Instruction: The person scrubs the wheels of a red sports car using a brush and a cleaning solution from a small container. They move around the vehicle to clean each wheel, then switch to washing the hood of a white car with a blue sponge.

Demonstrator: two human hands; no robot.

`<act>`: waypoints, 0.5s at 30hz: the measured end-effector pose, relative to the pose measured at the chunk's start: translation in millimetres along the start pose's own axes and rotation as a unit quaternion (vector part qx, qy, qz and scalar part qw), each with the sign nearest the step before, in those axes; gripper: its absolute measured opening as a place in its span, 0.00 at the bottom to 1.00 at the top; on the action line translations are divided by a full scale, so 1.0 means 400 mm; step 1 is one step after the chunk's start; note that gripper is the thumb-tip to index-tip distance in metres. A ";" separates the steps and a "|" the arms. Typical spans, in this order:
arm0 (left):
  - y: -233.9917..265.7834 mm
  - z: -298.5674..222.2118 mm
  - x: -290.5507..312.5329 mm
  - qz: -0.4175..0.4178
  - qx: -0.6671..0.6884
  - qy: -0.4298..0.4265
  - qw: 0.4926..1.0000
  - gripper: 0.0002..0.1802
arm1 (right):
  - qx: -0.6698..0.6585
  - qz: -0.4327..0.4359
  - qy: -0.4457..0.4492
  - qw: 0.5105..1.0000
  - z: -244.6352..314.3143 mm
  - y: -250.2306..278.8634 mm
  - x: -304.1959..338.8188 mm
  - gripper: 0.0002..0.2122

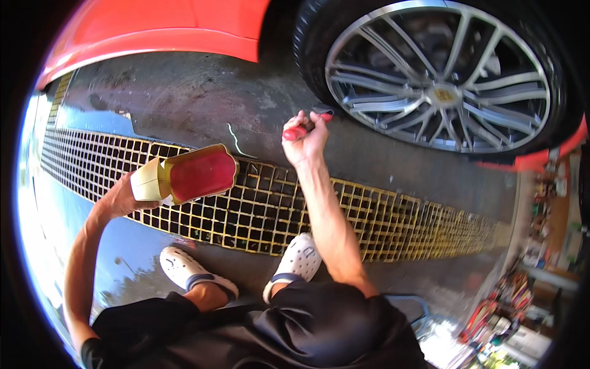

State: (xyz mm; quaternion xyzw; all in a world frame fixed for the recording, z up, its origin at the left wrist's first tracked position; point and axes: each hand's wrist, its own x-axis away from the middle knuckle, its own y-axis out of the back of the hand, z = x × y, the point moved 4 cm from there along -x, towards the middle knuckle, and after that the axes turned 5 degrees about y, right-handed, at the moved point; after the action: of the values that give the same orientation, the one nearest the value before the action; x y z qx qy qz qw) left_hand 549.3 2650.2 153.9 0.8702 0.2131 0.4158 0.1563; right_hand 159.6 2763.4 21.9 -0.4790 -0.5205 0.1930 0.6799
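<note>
My left hand (121, 198) is closed round the left end of a yellow open-topped plastic container (157, 179), which looks like a cut-down jug. It is held above the floor grating, and its inside is deep red; I cannot tell whether that is liquid. My right hand (307, 140) grips a short red-handled brush (295, 133), partly hidden by the fingers. Its dark head points right, toward the tyre's lower left edge, seemingly just apart from it. The car wheel (444, 95) has silver spokes and a black tyre.
A red car body (153, 31) stands along the far side. Yellow grating (270, 209) crosses the wet floor beneath my hands. My white clogs (301, 258) stand at its near edge. A blue hose (418, 301) lies at the lower right, near cluttered shelves (541, 234).
</note>
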 end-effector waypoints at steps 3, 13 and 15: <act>-0.015 0.074 -0.017 -0.016 0.090 -0.045 0.995 0.44 | -0.002 0.125 -0.113 0.986 -0.082 -0.097 0.039 0.10; -0.037 0.073 -0.013 -0.088 0.082 -0.074 0.990 0.41 | -0.146 0.203 -0.266 0.931 -0.151 -0.354 0.319 0.11; -0.035 0.088 -0.030 -0.081 0.080 -0.086 0.990 0.41 | -0.162 0.243 -0.270 0.917 -0.146 -0.384 0.356 0.11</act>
State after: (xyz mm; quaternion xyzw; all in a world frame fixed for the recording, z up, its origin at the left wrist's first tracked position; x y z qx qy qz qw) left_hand 566.9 2653.0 118.5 0.8922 0.3015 0.3070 0.1368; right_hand 230.1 2773.7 227.3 -0.6241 -0.5764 0.3872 0.3583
